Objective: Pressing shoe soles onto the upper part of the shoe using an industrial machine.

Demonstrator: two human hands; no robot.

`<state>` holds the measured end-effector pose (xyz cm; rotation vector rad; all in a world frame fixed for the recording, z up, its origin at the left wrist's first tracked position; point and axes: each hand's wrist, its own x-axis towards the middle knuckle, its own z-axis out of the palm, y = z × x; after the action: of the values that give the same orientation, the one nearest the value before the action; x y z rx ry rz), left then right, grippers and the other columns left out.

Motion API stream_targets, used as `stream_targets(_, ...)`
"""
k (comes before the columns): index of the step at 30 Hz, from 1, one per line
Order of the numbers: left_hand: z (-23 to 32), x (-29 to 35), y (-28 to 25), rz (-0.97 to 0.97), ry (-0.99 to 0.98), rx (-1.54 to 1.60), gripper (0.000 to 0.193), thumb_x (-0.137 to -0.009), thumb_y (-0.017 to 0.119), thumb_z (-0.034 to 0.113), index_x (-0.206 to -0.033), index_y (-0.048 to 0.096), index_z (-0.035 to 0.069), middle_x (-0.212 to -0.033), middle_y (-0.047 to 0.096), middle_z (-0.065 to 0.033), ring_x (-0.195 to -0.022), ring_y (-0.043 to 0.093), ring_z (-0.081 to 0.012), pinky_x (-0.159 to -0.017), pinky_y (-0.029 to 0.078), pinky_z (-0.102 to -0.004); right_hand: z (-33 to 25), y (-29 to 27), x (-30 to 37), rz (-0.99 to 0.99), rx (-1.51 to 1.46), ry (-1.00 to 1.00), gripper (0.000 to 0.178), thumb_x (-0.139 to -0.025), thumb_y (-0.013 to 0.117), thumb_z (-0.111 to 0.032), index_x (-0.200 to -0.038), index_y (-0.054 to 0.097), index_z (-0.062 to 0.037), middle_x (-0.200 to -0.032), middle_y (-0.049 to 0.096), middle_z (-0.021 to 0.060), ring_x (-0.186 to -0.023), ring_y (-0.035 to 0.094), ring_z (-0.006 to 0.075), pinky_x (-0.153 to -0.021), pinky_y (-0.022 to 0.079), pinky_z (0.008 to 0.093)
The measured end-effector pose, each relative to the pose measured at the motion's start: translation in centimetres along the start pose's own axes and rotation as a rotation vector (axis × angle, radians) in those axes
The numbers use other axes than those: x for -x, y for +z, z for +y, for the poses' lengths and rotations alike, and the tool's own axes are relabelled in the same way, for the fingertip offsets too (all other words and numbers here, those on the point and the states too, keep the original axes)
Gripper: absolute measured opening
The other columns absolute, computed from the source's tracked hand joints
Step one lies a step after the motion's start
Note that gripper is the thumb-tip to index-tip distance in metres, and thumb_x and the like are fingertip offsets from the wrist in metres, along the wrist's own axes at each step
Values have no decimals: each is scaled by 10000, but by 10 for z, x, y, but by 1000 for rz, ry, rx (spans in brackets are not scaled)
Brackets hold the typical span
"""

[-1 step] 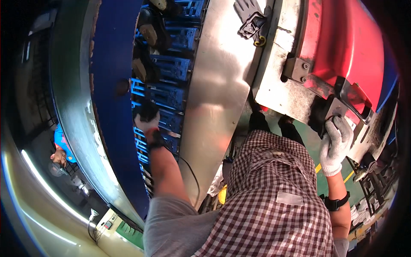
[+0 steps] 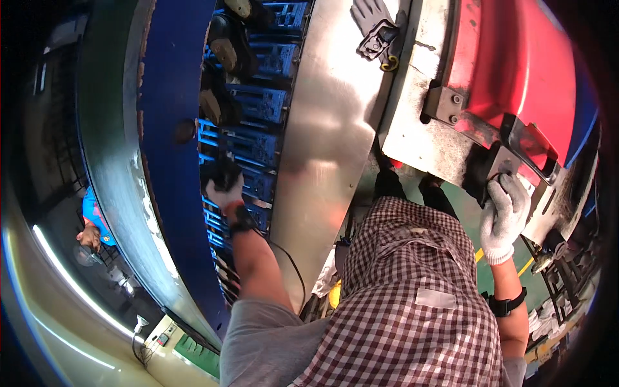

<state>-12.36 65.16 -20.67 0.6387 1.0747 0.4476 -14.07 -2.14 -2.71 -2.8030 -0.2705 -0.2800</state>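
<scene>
My left hand (image 2: 227,192), in a white glove, reaches over the slatted blue conveyor rack (image 2: 261,103) on the left. Its fingers are closed on a black shoe-like piece (image 2: 222,171), whose outline is blurred in shadow. Farther along the rack sit several dark shoes (image 2: 227,48) with tan parts. On the right, my right hand (image 2: 506,213) wears a pale knitted glove. Its bent fingers press against the lower end of a metal bracket (image 2: 506,162) on the red machine (image 2: 525,71). A dark block (image 2: 478,169) lies beside the bracket; what those fingers grip is hidden.
Between rack and machine runs a shiny steel panel (image 2: 329,129). A grey glove (image 2: 374,19) lies at its far end, near a yellow hook-like piece (image 2: 389,62). A dark cable (image 2: 293,261) loops by my left arm. Another person (image 2: 97,222) is at far left.
My left hand has drawn back slightly toward me along the rack, and the black piece moved with it. My right hand has stayed at the bracket.
</scene>
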Motion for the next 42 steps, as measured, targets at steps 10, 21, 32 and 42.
stream_targets(10, -94, 267, 40, -628, -396, 21, 889, -764, 750, 308, -1524, 434, -28, -1430, 542, -271, -1319, 527, -437, -1130, 423, -605, -1, -17, -13, 67, -148, -85, 401, -717, 726, 4, -1101, 711, -113, -1180, 662, 93, -1158, 619, 358, -1044, 469, 509)
stream_targets(21, -194, 464, 192, -1365, -517, -691, 1062, -782, 790, 279, -1648, 232, 23, -1660, 349, -178, -1521, 375, -342, -1252, 335, -491, 32, -95, 19, -324, -1395, 137, 1066, -868, 739, -191, -1683, 74, -19, -1728, 199, 221, -1561, 308, 305, -1235, 322, 411)
stream_targets(32, -250, 610, 331, -1759, 480, -880, 925, -892, 594, 88, -1688, 125, 40, -1710, 233, -242, -1613, 179, -334, -1301, 111, -448, 246, -131, 111, 531, -874, 708, 813, -875, 773, -267, -1580, 446, -27, -1569, 482, 227, -1449, 480, 275, -1186, 399, 365)
stream_targets(42, -324, 734, 421, -1945, 837, -586, 708, -967, 709, 349, -1557, 460, 47, -1565, 499, -212, -1475, 465, -321, -1200, 377, -411, 355, -120, 71, 220, 188, 915, 761, -833, 721, -517, -1541, 523, -318, -1335, 579, 268, -1195, 628, 429, -980, 547, 478)
